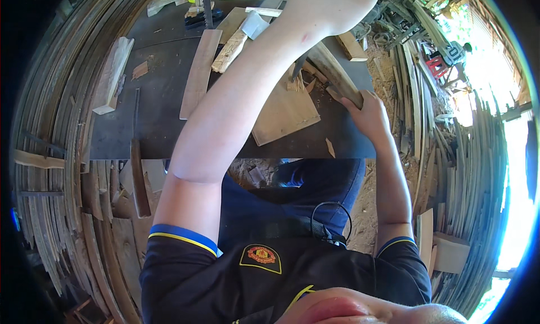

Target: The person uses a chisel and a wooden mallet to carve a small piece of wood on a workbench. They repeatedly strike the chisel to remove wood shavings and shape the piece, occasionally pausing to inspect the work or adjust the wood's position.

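Gripping a curved wooden stick at upper right, the right hand is clamped around it.
Left hand is raised over the table; its grip cannot be told.

We count two hands: the left hand at the top of the frame and the right hand right of centre. We see one dark worktable, one square wooden board at its centre, one long curved wooden piece and one long narrow slat upper left of centre.
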Available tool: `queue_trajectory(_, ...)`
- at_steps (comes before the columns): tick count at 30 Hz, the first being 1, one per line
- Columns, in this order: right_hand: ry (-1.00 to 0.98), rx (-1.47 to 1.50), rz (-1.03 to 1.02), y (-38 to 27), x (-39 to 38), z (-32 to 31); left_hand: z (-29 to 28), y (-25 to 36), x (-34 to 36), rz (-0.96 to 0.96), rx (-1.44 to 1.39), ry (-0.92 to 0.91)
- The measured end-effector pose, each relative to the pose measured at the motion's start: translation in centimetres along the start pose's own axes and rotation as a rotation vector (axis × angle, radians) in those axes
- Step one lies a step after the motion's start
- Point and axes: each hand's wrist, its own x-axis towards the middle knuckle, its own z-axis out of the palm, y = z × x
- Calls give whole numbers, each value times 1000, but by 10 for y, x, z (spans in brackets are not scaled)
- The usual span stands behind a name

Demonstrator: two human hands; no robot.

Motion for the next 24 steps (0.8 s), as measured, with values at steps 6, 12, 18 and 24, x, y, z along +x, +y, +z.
queue_trajectory(6,-14,76,47,5,-11,-74,6,-16,3,114,94,93)
queue_trajectory(12,368,439,82,34,-41,-166,2,-26,8,94,84,56)
queue_trajectory(18,451,742,-187,-6,-72,-295,11,-20,5,-44,-175,-91)
queue_trajectory(24,266,476,-467,-52,-79,-308,8,-32,7,-52,-41,-101)
